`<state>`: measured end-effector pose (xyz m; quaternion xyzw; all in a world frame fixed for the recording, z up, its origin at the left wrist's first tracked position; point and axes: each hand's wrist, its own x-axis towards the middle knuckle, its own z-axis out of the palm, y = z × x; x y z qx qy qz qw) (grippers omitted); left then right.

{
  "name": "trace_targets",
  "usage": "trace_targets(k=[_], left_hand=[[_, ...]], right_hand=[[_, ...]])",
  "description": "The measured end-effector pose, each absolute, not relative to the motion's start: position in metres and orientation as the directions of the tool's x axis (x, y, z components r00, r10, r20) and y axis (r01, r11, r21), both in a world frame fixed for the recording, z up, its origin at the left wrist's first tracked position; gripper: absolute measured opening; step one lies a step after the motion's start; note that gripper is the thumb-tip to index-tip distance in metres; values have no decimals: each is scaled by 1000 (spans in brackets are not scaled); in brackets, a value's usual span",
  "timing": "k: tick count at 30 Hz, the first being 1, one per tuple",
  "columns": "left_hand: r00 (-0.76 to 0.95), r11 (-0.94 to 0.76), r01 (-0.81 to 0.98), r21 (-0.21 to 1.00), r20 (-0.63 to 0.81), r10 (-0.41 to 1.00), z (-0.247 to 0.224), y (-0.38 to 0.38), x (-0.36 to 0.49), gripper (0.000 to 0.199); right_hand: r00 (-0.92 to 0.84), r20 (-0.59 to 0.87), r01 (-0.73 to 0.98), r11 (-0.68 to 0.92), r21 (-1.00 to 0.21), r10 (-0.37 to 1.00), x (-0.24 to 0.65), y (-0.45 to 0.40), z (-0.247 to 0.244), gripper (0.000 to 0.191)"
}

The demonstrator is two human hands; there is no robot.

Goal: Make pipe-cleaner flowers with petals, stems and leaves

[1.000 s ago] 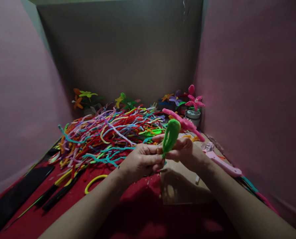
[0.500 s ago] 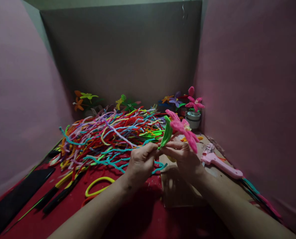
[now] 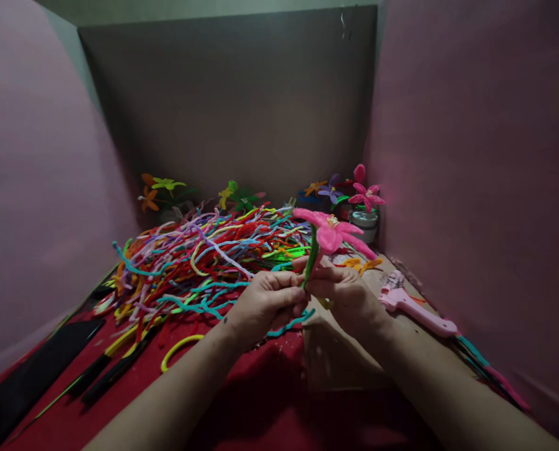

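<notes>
A pink pipe-cleaner flower (image 3: 332, 234) with a pale yellow centre stands above my hands, facing up and away. Against its stem lies a green pipe-cleaner leaf (image 3: 312, 258). My left hand (image 3: 271, 303) is closed, thumb and fingers pinching the base of the leaf and stem. Beside it my right hand (image 3: 348, 297) is closed round the stem just under the bloom. The fingertips of both hands meet there, and the stem's lower end is hidden. Behind my left hand spreads a big heap of coloured pipe cleaners (image 3: 214, 244).
A pink glue gun (image 3: 420, 312) lies on the cardboard (image 3: 340, 366) at right. Yellow-handled pliers (image 3: 120, 344) and a yellow scissor handle (image 3: 178, 351) rest on the red cloth (image 3: 279, 401). Finished flowers (image 3: 366, 195) stand along the back wall. Pink sheets (image 3: 477, 156) enclose both sides.
The pink flower has swung left and tipped so its face turns more upward. The leaf now lies closer to the stem. Both hands have shifted their grip slightly.
</notes>
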<state>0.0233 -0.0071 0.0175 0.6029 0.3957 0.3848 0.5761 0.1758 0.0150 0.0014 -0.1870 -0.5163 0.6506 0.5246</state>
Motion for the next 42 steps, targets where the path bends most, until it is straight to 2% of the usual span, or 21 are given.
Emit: trace_targets(k=[2, 3, 4, 6, 8, 9, 11, 13, 16, 18, 20, 22, 25, 29, 31, 33, 35, 37, 39, 42], left_hand=[[264, -218, 248, 944, 151, 953, 18, -8, 26, 17], [211, -345, 369, 863, 284, 935, 16, -8, 27, 15], [181, -467, 483, 741, 437, 881, 13, -8, 27, 14], [234, -640, 645, 418, 689, 686, 3, -5, 27, 14], [335, -685, 705, 181, 766, 548, -6, -2, 25, 16], [364, -694, 707, 138, 770, 524, -9, -1, 25, 17], [347, -696, 691, 197, 755, 557, -10, -2, 24, 17], [254, -661, 636, 399, 700, 667, -4, -5, 25, 14], [155, -522, 438, 732, 511, 846, 11, -12, 29, 15], [139, -403, 268, 875, 378, 915, 20, -15, 32, 14], [149, -283, 92, 955, 267, 952, 23, -16, 34, 14], [205, -169, -56, 984, 177, 962, 23, -15, 34, 17], [346, -29, -184, 982, 93, 934, 18, -13, 32, 20], [454, 54, -234, 971, 60, 889, 17, -11, 30, 24], [408, -11, -126, 992, 62, 911, 18, -11, 30, 26], [296, -214, 101, 971, 176, 939, 16, -11, 30, 21], [202, -453, 356, 817, 406, 891, 11, -10, 31, 13], [169, -581, 504, 639, 587, 792, 6, -9, 31, 10], [156, -578, 531, 620, 599, 785, 4, -9, 32, 15], [117, -391, 366, 844, 375, 920, 10, -10, 33, 20]], right_hand=[[-320, 277, -507, 83, -858, 906, 172, 15, -2, 10], [-295, 263, -516, 78, -853, 919, 170, 15, -3, 9], [-272, 249, -525, 74, -848, 930, 168, 14, -5, 9], [-233, 218, -524, 67, -849, 948, 164, 12, -6, 11], [-210, 200, -491, 74, -868, 957, 163, 10, -5, 11], [-212, 198, -462, 80, -883, 957, 163, 8, -4, 11], [-237, 226, -415, 112, -903, 945, 164, 6, -1, 13], [-256, 278, -393, 163, -905, 926, 166, 6, 1, 17], [-257, 345, -409, 222, -885, 903, 170, 10, 1, 22], [-292, 323, -438, 174, -882, 900, 173, 14, 0, 21], [-346, 261, -460, 79, -884, 901, 176, 18, -1, 18], [-411, 215, -468, -3, -884, 886, 178, 21, -1, 17], [-502, 234, -477, -42, -878, 832, 181, 22, -1, 20], [-444, 273, -520, 3, -854, 853, 179, 17, 1, 19], [-363, 253, -530, 25, -848, 897, 175, 15, 0, 20], [-282, 218, -532, 36, -846, 934, 171, 14, -2, 18], [-218, 194, -529, 52, -847, 956, 167, 12, -5, 14], [-191, 196, -523, 69, -850, 962, 164, 11, -7, 11], [-198, 225, -509, 96, -855, 954, 163, 10, -8, 11], [-228, 276, -446, 151, -882, 934, 167, 11, -6, 15]])
